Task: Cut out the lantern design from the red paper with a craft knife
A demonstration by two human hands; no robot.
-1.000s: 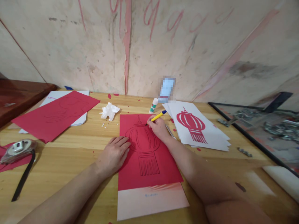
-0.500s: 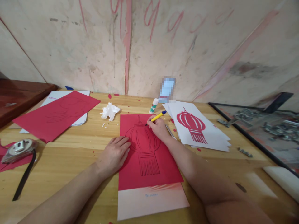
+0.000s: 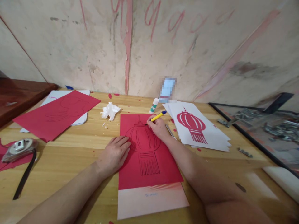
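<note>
With 12 o'clock taken as toward the wall (image 3: 93, 46), the key relation is pen tip vs. drawing. Right hand (image 3: 158, 125): grip closed around the yellow pen (image 3: 158, 116), tip at 9 o'clock of the hand, by the top bar of the lantern outline (image 3: 143, 138). Can't tell if it's actually touching. Pen's long axis runs 8 to 2, blue end at 2. Outline's long axis is roughly 12 to 6, its body at 8 from the right grip. Right hand is nearer the tip; left hand (image 3: 115, 152) lies palm down at 9 across the red sheet (image 3: 130, 177) edge, grip relaxed, nothing in it.

Counts on the worktop (image 3: 65, 165), clocked from mid-sheet:
- 1 glue stick (image 3: 154, 105), 12
- 1 pixelated screen (image 3: 167, 88), between 12 and 1
- 1 paper stack (image 3: 217, 137), 2, bearing 1 red lantern (image 3: 191, 120); sheets uncountable
- metal bits (image 3: 280, 130), 3, too jumbled to count
- 1 pale sheet (image 3: 153, 202), poking out at 6
- 1 tape measure (image 3: 22, 146), 9
- 1 second red sheet (image 3: 53, 119), faint drawing, 10
- 1 crumpled tissue (image 3: 110, 111), between 10 and 11
</note>
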